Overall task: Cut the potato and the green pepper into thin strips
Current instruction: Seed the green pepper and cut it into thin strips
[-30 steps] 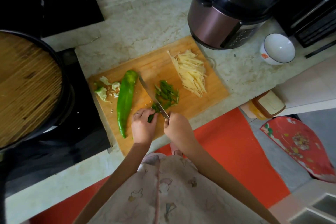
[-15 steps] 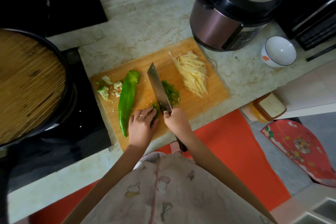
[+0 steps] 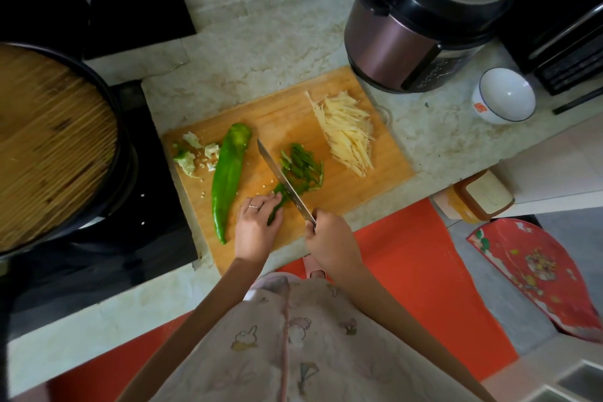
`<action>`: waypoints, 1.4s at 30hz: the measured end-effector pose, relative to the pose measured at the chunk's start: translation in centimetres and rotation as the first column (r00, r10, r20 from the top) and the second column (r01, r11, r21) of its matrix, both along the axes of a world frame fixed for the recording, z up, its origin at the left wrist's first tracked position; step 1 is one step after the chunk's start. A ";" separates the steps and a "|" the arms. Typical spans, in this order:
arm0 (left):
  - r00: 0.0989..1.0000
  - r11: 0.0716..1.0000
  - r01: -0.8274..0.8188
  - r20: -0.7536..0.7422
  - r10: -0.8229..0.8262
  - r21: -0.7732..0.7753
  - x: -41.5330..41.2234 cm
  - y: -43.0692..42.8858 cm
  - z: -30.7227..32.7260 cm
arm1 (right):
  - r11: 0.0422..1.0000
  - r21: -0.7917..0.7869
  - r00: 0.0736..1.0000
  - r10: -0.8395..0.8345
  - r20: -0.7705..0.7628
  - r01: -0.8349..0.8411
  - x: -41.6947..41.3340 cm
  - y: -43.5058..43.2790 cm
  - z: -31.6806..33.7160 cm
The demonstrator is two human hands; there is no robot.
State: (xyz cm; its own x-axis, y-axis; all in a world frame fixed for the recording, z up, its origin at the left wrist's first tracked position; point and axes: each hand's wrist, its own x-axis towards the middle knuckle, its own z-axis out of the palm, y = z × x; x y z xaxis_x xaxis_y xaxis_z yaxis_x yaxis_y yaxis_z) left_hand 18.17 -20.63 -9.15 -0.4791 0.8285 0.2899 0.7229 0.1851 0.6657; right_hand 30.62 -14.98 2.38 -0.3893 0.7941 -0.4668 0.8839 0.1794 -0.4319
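Observation:
On a wooden cutting board (image 3: 280,108) lie a pile of pale potato strips (image 3: 347,134), a heap of green pepper strips (image 3: 303,166) and a long green pepper half (image 3: 228,170). My left hand (image 3: 256,225) holds down a small pepper piece (image 3: 279,201) with curled fingers near the board's front edge. My right hand (image 3: 329,235) grips the handle of a knife (image 3: 282,179). The blade lies edge-down against that piece, pointing away from me to the left. Pepper core scraps (image 3: 192,157) sit at the board's left end.
A large black pan with a wooden lid (image 3: 49,140) stands on the stove at left. A rice cooker (image 3: 421,16) is behind the board at right, a white bowl (image 3: 504,96) beside it. An orange-lidded container (image 3: 476,196) sits below the counter edge.
The knife blade had been lifted and tilted flat-side up; now it is back down, edge-on at the pepper piece. My left hand stayed on the piece.

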 end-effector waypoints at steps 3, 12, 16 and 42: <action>1.000 1.000 -0.022 0.007 0.022 0.005 0.1 0.1 0.1 | 1.000 -0.020 1.000 -0.007 0.021 0.008 -0.4 -0.4 -0.1; 0.999 0.999 -0.027 0.047 0.026 0.035 0.1 -0.1 0.2 | 0.981 -0.119 0.988 -0.152 0.013 0.152 -4.5 1.5 -0.8; 0.999 0.999 -0.033 0.045 0.031 0.040 0.1 0.2 0.2 | 0.991 -0.035 0.991 -0.130 0.021 0.130 -2.7 0.6 -0.5; 0.999 0.999 -0.037 0.010 0.037 0.025 0.0 0.2 0.2 | 1.000 0.013 0.991 0.026 0.132 -0.027 -2.5 -2.0 -0.4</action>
State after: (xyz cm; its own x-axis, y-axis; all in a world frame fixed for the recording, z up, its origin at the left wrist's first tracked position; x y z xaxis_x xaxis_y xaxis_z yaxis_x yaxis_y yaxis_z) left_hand 18.19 -20.39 -8.96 -0.5121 0.8027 0.3057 0.7092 0.1944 0.6777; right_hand 28.13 -16.96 2.02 -0.3463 0.7915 -0.5035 0.9277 0.2090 -0.3094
